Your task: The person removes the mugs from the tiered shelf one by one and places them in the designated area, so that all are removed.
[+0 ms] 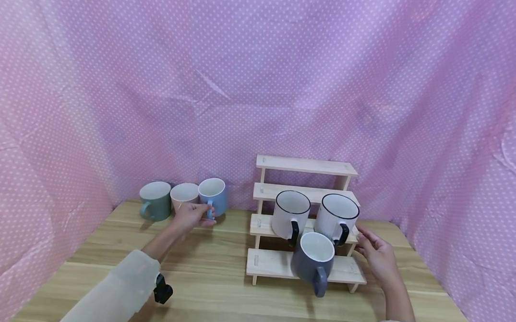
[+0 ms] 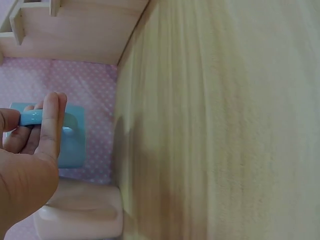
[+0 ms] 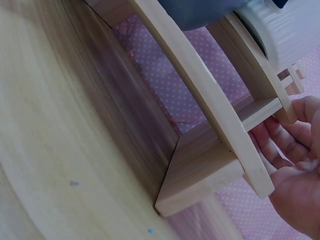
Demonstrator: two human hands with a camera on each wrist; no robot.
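Observation:
My left hand (image 1: 189, 217) pinches the handle of a light blue mug (image 1: 219, 203) between thumb and fingers. In the left wrist view, the mug's base stands a little off the wooden table, beside a pale pink mug (image 2: 82, 215). My right hand (image 1: 378, 260) grips the right end of a stepped wooden shelf rack (image 1: 305, 164), thumb near the second step's edge and fingers curled behind it. Two white mugs (image 1: 283, 220) with black rims and black handles sit on that second step from the bottom. A dark grey mug (image 1: 305, 265) sits on the lowest step, handle forward.
A green mug (image 1: 158, 207) stands at the far left of the table (image 1: 218, 289), close to the pink one. Pink dotted cloth (image 1: 243, 107) hangs behind and along both sides. The rack's upper two steps hold no mugs.

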